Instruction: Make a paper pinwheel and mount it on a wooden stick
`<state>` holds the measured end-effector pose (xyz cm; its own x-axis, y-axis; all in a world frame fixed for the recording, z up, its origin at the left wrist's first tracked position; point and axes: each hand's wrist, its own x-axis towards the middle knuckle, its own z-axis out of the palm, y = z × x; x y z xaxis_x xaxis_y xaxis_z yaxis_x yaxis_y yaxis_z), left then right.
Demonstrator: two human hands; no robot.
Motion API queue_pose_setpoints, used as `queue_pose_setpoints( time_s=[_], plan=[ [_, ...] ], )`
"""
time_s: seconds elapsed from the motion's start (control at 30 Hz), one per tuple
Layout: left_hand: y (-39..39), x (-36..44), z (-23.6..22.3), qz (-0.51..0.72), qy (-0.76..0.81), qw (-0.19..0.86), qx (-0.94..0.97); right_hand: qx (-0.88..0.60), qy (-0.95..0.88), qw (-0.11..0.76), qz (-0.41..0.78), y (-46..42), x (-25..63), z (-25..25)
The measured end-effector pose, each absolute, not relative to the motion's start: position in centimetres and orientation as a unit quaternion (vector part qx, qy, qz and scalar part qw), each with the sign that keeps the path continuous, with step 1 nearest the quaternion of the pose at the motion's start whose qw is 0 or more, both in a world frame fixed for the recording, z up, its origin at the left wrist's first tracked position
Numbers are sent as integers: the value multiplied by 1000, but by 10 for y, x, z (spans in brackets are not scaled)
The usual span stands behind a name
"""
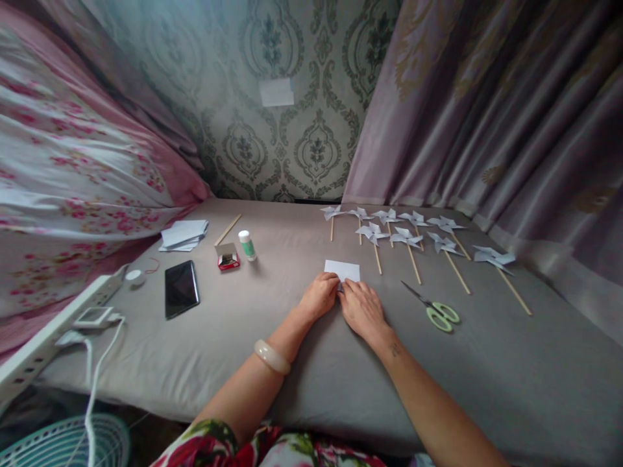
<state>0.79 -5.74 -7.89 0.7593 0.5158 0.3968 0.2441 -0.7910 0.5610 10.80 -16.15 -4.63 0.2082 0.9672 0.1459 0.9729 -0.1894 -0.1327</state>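
A small white sheet of paper [343, 269] lies flat on the grey bed sheet [272, 324] in front of me. My left hand [318, 295] rests on the paper's near left edge with its fingers curled down onto it. My right hand [361, 308] sits beside it, fingertips pinching the near edge of the same paper. Both hands meet at the paper's lower border, which they partly hide. A pale bangle [271, 357] is on my left wrist.
Several white paper pinwheels on wooden sticks [413, 243] lie at the right. Green-handled scissors [435, 312] lie near my right hand. To the left: a glue stick [247, 245], a red box [228, 257], a phone [181, 288], paper stack [183, 234], a loose stick [228, 229], power strip [63, 324].
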Motion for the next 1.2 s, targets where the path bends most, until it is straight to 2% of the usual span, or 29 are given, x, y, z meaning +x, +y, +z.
queue_pose_setpoints(
  time_s=[0.17, 0.33, 0.47, 0.6, 0.8, 1.2],
  plan=[
    [-52, 7, -82, 350, 247, 250, 868, -773, -626, 101, -26, -163, 111, -51],
    [-24, -20, -65, 533, 470, 224, 666, -769, -629, 110, -27, -162, 115, -51],
    [4, -58, -47, 579, 575, 168, 553, -774, -623, 112, -34, -160, 115, -52],
    [26, -83, -36, 580, 629, 124, 502, -782, -611, 117, -44, -156, 113, -56],
    [42, -87, -30, 521, 677, 130, 503, -787, -603, 116, -56, -152, 113, -60],
    [46, -82, -33, 487, 684, 122, 529, -786, -596, 146, -68, -152, 114, -60]
  ],
)
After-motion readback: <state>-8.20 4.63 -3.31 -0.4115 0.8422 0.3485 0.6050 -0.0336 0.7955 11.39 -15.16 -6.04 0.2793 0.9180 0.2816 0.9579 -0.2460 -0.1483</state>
